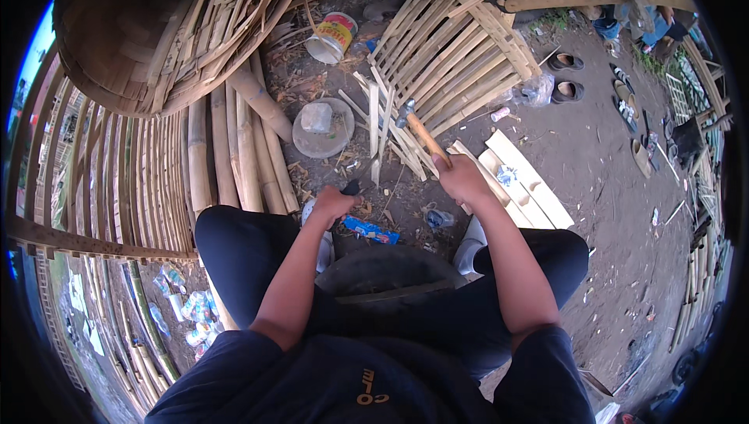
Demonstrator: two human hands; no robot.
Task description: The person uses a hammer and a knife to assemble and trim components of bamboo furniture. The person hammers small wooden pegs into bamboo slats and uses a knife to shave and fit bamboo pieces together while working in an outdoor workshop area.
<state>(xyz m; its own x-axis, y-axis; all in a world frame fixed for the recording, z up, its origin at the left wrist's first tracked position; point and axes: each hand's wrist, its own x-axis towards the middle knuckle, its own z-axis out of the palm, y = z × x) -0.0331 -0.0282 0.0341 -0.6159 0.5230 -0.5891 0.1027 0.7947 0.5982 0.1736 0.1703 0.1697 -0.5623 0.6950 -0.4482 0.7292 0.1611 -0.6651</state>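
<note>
My right hand (pixel 463 180) is closed round the wooden handle of a hammer (pixel 424 134). The metal hammer head points up and away from me, over the ends of some split bamboo strips (pixel 376 124). My left hand (pixel 334 205) is lower and to the left, its fingers curled round a dark-handled tool (pixel 353 188). The working end of that tool is hard to make out against the soil. Just below my left hand lies a blue wrapper (pixel 370 230). To the right of my right hand are split bamboo halves (pixel 524 182) with pale inner faces.
A slatted bamboo panel (pixel 460 57) lies ahead. Bamboo poles (pixel 248 151) and a slatted frame (pixel 129 182) stand left, below a large woven round (pixel 148 42). A stone block (pixel 317 117) rests on a grey disc (pixel 337 143), near a tub (pixel 331 38). Sandals (pixel 566 92) lie right.
</note>
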